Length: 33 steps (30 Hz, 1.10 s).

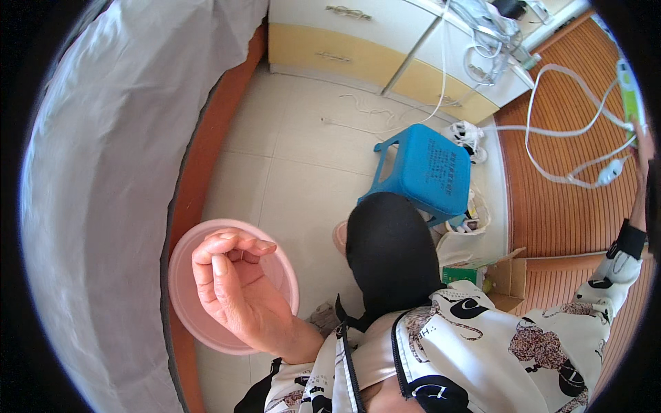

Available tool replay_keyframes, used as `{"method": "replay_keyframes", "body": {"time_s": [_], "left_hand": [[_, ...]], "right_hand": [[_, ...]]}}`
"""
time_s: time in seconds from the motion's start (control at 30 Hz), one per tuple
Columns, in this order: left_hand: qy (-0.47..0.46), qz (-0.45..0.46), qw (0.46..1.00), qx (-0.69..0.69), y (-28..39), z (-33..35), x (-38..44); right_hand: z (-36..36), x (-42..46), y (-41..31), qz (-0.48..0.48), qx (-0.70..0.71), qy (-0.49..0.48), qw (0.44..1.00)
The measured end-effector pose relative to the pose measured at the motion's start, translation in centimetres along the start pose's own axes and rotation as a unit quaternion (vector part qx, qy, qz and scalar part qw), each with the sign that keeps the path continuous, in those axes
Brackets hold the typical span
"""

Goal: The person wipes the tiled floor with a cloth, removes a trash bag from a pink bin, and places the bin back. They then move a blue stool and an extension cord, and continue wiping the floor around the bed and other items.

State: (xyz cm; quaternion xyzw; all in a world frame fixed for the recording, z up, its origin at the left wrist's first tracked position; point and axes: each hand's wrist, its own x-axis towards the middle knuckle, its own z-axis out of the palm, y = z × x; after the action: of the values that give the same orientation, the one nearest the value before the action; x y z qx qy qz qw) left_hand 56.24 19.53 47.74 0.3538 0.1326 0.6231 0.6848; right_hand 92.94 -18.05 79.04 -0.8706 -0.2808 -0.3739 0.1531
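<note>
My left hand (pixel 240 289) is raised over a round pink plastic basin (pixel 181 310) on the floor beside the bed. Its fingers are curled, palm up, with the thumb near the bent fingers; no object shows between them. At the far right edge my right hand (pixel 643 147) reaches to a green and white object (pixel 629 93), possibly a bottle or packet, near a looped white cable (pixel 532 108) with a pale plug-like piece (pixel 610 172). That hand is partly cut off by the dark rim of the view, so its grip is unclear.
A blue plastic stool (pixel 439 170) stands ahead of my black-clad knee. Behind it are a white and yellow drawer cabinet (pixel 335 46) and thin cords on the tiles. A bag-lined bin (pixel 483 206) and an open cardboard box (pixel 508 281) stand by the wall. A grey-covered bed (pixel 119 206) fills the left.
</note>
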Motion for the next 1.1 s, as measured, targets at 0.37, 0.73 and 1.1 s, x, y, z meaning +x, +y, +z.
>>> {"method": "replay_keyframes", "body": {"time_s": [0.37, 0.73, 1.1], "left_hand": [[-0.031, -0.072, 0.996, 0.037, -2.5, 2.3, 1.1], [-0.04, -0.105, 0.986, 0.127, -5.6, 4.3, -0.1], [-0.064, -0.169, 0.975, 0.131, -6.7, 2.7, 0.2]], "right_hand": [[20.1, -15.0, 0.4, 0.063, 0.053, -0.188, 0.979], [30.1, -21.0, -10.4, -0.111, 0.053, -0.253, 0.96], [29.5, -16.7, -13.6, -0.171, -0.183, -0.581, 0.774]]}}
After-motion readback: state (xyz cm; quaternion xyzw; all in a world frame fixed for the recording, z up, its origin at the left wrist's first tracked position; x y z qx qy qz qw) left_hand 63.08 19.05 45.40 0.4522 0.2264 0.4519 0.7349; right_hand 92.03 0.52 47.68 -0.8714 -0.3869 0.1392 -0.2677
